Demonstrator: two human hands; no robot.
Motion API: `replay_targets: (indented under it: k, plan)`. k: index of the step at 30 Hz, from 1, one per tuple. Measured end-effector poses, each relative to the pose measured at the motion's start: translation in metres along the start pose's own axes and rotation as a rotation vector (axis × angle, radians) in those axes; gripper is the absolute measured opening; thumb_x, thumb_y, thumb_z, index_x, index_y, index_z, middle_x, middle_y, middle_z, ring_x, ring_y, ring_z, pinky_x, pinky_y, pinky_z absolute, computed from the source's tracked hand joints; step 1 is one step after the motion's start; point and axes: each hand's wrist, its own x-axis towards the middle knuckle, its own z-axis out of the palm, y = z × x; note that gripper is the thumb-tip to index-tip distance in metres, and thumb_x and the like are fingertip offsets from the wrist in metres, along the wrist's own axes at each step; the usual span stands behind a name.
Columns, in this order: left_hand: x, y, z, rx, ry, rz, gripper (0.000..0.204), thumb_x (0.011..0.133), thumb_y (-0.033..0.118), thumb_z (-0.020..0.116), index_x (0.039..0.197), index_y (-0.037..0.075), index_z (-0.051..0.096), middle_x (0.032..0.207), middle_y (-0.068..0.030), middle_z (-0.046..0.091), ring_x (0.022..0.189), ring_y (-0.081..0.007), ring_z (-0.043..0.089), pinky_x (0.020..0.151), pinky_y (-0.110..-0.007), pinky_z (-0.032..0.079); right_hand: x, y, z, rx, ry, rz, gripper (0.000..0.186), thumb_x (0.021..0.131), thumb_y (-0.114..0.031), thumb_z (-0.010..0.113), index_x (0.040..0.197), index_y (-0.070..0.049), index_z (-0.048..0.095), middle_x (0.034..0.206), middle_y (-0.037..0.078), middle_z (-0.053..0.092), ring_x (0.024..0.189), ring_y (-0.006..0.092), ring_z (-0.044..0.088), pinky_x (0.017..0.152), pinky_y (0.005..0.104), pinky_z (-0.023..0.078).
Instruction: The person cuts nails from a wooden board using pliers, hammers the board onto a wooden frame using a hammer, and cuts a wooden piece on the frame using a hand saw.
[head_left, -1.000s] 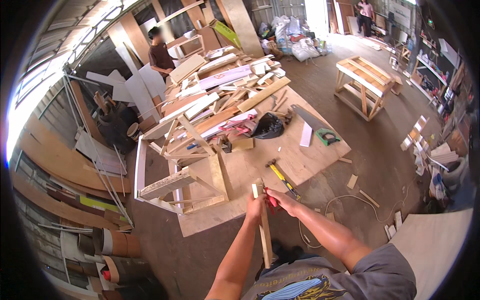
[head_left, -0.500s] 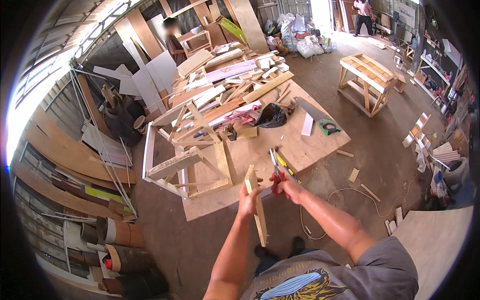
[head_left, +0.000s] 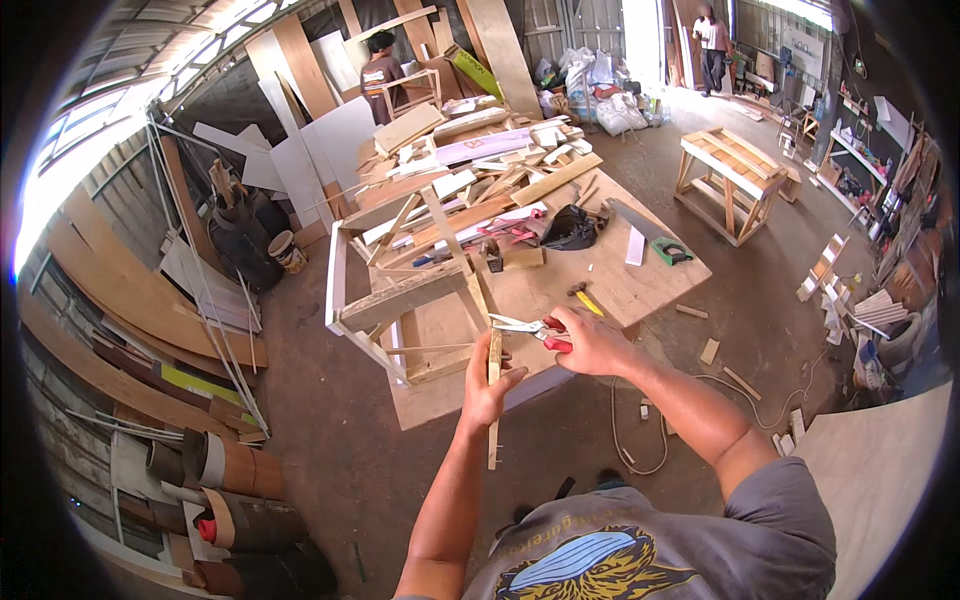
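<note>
My left hand [head_left: 490, 388] is closed around a narrow wooden strip [head_left: 494, 440], held upright near the table's front edge. Small nails seem to stick out near its lower end. In my right hand [head_left: 592, 345] are red-handled metal snips [head_left: 530, 327], their jaws spread apart at the top of the strip. Whether the jaws touch the wood I cannot tell. Just beyond my right hand, a hammer [head_left: 588, 299] with a yellow handle lies on the plywood tabletop [head_left: 525, 290]. To the left of my hands a wooden frame [head_left: 400, 300] rests at the table's edge.
Scrap wood [head_left: 490, 150] is heaped at the table's back. A green-handled saw [head_left: 670, 250] and a black plastic bag [head_left: 572, 228] lie on the right. Beyond stands a small wooden table [head_left: 735, 160]. A cord [head_left: 615, 420] loops across the floor. Two people [head_left: 385, 75] are farther off.
The snips have swung from pointing away to pointing left, jaws now apart, over the strip's top. The strip has turned more upright. My view has shifted slightly.
</note>
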Motion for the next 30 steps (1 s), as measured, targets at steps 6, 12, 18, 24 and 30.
replay_targets:
  k: [6,12,18,24,30]
  plan:
    - [-0.02,0.011,-0.044,0.105,-0.106,0.067,0.076,0.072,0.014,0.081,0.142,-0.001,0.053,0.11,-0.0074,0.059,0.103,-0.02,0.055,0.093,-0.036,0.047,0.0,-0.054,0.016,-0.087,-0.031,0.02,0.039,0.086,-0.022,0.077,0.116,-0.006,0.059,0.113,0.017,0.07,0.112,0.0388,0.066,0.09,0.051,0.052]
    - [-0.02,0.017,-0.058,0.239,-0.12,0.097,0.079,0.07,0.011,0.079,0.144,-0.003,0.055,0.107,-0.0084,0.063,0.103,-0.0213,0.059,0.093,-0.038,0.05,0.005,-0.069,0.023,-0.214,-0.096,0.099,0.036,0.087,-0.022,0.075,0.115,-0.005,0.061,0.103,0.019,0.073,0.1,0.0413,0.07,0.082,0.0533,0.053]
    - [-0.009,0.012,-0.049,0.223,-0.116,0.07,0.078,0.071,0.013,0.077,0.145,-0.002,0.057,0.105,-0.0077,0.064,0.1,-0.0209,0.06,0.091,-0.038,0.051,0.012,-0.045,0.026,-0.231,-0.076,0.086,0.035,0.087,-0.024,0.075,0.112,-0.004,0.061,0.091,0.02,0.073,0.089,0.0437,0.071,0.076,0.0552,0.054]
    - [0.009,0.003,-0.034,0.216,-0.179,0.116,0.079,0.07,0.012,0.077,0.146,-0.002,0.057,0.109,-0.0077,0.065,0.103,-0.0197,0.061,0.093,-0.037,0.051,0.023,0.002,0.021,-0.174,-0.076,0.019,0.031,0.085,-0.019,0.075,0.108,-0.004,0.061,0.089,0.02,0.073,0.086,0.0416,0.073,0.074,0.0518,0.056]
    - [0.032,-0.006,-0.029,0.052,-0.116,0.095,0.086,0.069,0.01,0.081,0.15,-0.003,0.053,0.115,-0.0125,0.067,0.106,-0.0231,0.063,0.1,-0.036,0.049,0.033,0.008,-0.015,-0.017,-0.015,0.054,0.043,0.085,-0.018,0.077,0.121,-0.003,0.06,0.112,0.021,0.072,0.106,0.0404,0.07,0.087,0.0491,0.055]
